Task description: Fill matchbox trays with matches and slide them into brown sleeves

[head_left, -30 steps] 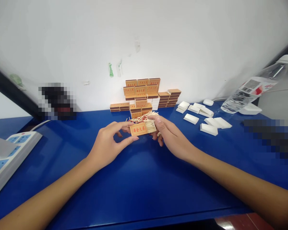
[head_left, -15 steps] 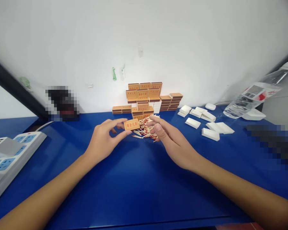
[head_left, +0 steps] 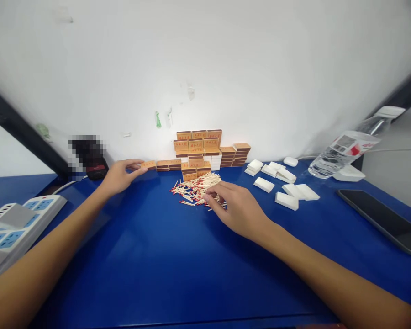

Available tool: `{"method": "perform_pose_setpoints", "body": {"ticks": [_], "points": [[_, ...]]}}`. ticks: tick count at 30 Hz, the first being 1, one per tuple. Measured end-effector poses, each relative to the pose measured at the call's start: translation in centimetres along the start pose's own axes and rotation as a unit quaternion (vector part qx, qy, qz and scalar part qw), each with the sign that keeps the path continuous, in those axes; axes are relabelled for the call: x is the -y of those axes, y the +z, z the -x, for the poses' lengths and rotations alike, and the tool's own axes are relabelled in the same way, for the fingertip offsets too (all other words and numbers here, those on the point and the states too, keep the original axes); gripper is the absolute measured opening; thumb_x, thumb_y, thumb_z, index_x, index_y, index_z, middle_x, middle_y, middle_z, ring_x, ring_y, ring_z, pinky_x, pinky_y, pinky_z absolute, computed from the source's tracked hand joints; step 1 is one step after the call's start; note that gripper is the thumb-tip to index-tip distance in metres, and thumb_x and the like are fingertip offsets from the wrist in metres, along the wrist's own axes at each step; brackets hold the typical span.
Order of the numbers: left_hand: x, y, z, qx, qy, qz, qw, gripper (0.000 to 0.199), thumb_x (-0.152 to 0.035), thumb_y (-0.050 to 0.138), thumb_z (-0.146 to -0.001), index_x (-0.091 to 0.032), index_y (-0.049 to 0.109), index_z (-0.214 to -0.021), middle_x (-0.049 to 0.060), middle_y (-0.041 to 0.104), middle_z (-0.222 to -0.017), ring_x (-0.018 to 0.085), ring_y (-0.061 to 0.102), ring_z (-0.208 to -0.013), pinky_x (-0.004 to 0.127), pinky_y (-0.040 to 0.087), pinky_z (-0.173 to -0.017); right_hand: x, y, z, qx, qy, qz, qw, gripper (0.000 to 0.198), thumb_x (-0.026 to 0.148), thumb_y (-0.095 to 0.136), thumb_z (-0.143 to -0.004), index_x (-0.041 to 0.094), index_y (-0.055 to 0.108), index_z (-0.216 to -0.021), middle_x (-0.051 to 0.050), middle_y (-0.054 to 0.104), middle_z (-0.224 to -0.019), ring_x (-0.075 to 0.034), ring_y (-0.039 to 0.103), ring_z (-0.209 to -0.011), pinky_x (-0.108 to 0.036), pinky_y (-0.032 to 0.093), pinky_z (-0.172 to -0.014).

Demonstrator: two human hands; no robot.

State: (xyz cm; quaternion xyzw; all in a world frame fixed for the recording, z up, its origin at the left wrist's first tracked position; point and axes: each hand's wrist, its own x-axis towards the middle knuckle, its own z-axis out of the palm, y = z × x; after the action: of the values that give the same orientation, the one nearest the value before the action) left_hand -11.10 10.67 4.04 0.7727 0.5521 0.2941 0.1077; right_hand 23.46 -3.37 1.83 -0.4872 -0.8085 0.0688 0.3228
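My left hand (head_left: 119, 176) pinches a matchbox (head_left: 148, 165) with orange label between thumb and fingers. The box is at the left end of a low row of matchboxes (head_left: 169, 165) along the wall. My right hand (head_left: 238, 208) is at the front right of a heap of loose red-tipped matches (head_left: 192, 188). Its fingers are curled, with thumb and forefinger tips close together; whatever may be between them cannot be made out. Behind the heap rises a stepped stack of matchboxes (head_left: 196, 144), with white inner trays (head_left: 215, 161) among them.
Right of the stack are piled matchboxes (head_left: 233, 155). Several loose white trays (head_left: 264, 184) lie farther right, near a plastic bottle (head_left: 342, 146) and a phone (head_left: 380, 219). A power strip (head_left: 23, 224) lies at the left on the blue table (head_left: 178, 274); a dark object (head_left: 92, 160) leans behind it.
My left hand has carried the matchbox leftward to the end of the low row. My right hand has come lower at the match heap, its thumb and forefinger closer together. The view has shifted slightly.
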Motion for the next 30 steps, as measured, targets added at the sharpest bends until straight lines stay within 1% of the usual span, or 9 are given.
{"method": "perform_pose_setpoints", "body": {"ticks": [2, 4, 9, 14, 19, 24, 26, 28, 30], "points": [[0.1, -0.1, -0.2, -0.008, -0.004, 0.006, 1.0, 0.064, -0.066, 0.068, -0.085, -0.018, 0.075, -0.126, 0.01, 0.08, -0.102, 0.027, 0.073, -0.091, 0.037, 0.056, -0.087, -0.3, -0.1, -0.1, 0.004, -0.005, 0.017, 1.0, 0.027, 0.034, 0.05, -0.105, 0.018, 0.071, -0.098, -0.01, 0.074, -0.096, -0.02, 0.067, -0.083, -0.034, 0.048, -0.074], [-0.3, 0.3, -0.7, -0.012, 0.001, 0.009, 1.0, 0.064, -0.066, 0.068, -0.086, -0.02, 0.073, -0.129, 0.009, 0.079, -0.104, 0.025, 0.072, -0.089, 0.037, 0.056, -0.087, -0.5, 0.0, -0.2, 0.008, -0.005, 0.025, 1.0, 0.027, 0.034, 0.05, -0.105, 0.018, 0.07, -0.097, -0.01, 0.074, -0.096, -0.021, 0.067, -0.084, -0.034, 0.047, -0.074], [-2.3, 3.2, -2.7, -0.012, 0.031, 0.012, 0.999, 0.062, -0.062, 0.064, -0.09, -0.017, 0.071, -0.132, 0.01, 0.079, -0.105, 0.023, 0.069, -0.087, 0.033, 0.054, -0.08, -1.0, 0.1, -0.4, 0.011, -0.002, 0.025, 1.0, 0.026, 0.03, 0.05, -0.105, 0.018, 0.069, -0.092, -0.008, 0.074, -0.094, -0.019, 0.065, -0.081, -0.033, 0.045, -0.073], [-3.9, 5.7, -3.7, -0.011, 0.081, -0.01, 0.997, 0.049, -0.053, 0.066, -0.093, -0.019, 0.074, -0.128, 0.009, 0.077, -0.106, 0.021, 0.066, -0.086, 0.034, 0.05, -0.084, -0.9, -0.3, -0.5, -0.016, -0.014, 0.049, 0.999, 0.027, 0.031, 0.049, -0.106, 0.017, 0.07, -0.095, -0.009, 0.071, -0.094, -0.02, 0.063, -0.081, -0.033, 0.043, -0.072], [-4.4, 6.6, -3.7, -0.052, 0.093, -0.036, 0.994, 0.042, -0.044, 0.067, -0.094, -0.019, 0.073, -0.127, 0.011, 0.076, -0.106, 0.024, 0.064, -0.095, 0.038, 0.047, -0.09, -0.8, -0.8, -0.6, -0.029, -0.004, 0.06, 0.998, 0.025, 0.025, 0.049, -0.104, 0.017, 0.07, -0.094, -0.007, 0.068, -0.09, -0.017, 0.059, -0.074, -0.032, 0.039, -0.068], [-4.6, 7.0, -3.5, -0.077, 0.081, -0.051, 0.992, 0.036, -0.042, 0.067, -0.094, -0.018, 0.074, -0.12, 0.011, 0.076, -0.103, 0.025, 0.065, -0.091, 0.039, 0.048, -0.088, -1.7, -0.9, -1.0, -0.037, 0.001, 0.067, 0.997, 0.026, 0.026, 0.049, -0.103, 0.019, 0.07, -0.091, -0.007, 0.068, -0.088, -0.017, 0.059, -0.071, -0.032, 0.038, -0.066], [-4.8, 6.7, -2.7, -0.086, 0.079, -0.061, 0.991, 0.037, -0.043, 0.066, -0.094, -0.017, 0.073, -0.119, 0.012, 0.075, -0.107, 0.026, 0.065, -0.096, 0.04, 0.048, -0.091, -2.7, -1.8, -1.4, -0.055, 0.013, 0.093, 0.994, 0.027, 0.028, 0.049, -0.103, 0.019, 0.071, -0.09, -0.008, 0.069, -0.086, -0.018, 0.059, -0.07, -0.032, 0.038, -0.066], [-4.9, 6.1, -1.2, -0.087, 0.08, -0.067, 0.991, 0.036, -0.044, 0.064, -0.095, -0.017, 0.073, -0.118, 0.012, 0.075, -0.107, 0.027, 0.065, -0.097, 0.041, 0.048, -0.093, -4.4, -3.5, -1.8, -0.074, 0.039, 0.134, 0.987, 0.029, 0.031, 0.049, -0.102, 0.019, 0.072, -0.089, -0.009, 0.07, -0.085, -0.02, 0.061, -0.072, -0.034, 0.037, -0.066], [-4.9, 5.3, 0.8, -0.059, 0.091, -0.064, 0.992, 0.034, -0.045, 0.064, -0.094, -0.02, 0.075, -0.116, 0.009, 0.076, -0.101, 0.025, 0.066, -0.091, 0.039, 0.05, -0.087, -6.7, -5.9, -2.0, -0.07, 0.07, 0.17, 0.98, 0.026, 0.033, 0.052, -0.101, 0.02, 0.073, -0.093, -0.009, 0.073, -0.09, -0.023, 0.064, -0.079, -0.035, 0.038, -0.069]]}}
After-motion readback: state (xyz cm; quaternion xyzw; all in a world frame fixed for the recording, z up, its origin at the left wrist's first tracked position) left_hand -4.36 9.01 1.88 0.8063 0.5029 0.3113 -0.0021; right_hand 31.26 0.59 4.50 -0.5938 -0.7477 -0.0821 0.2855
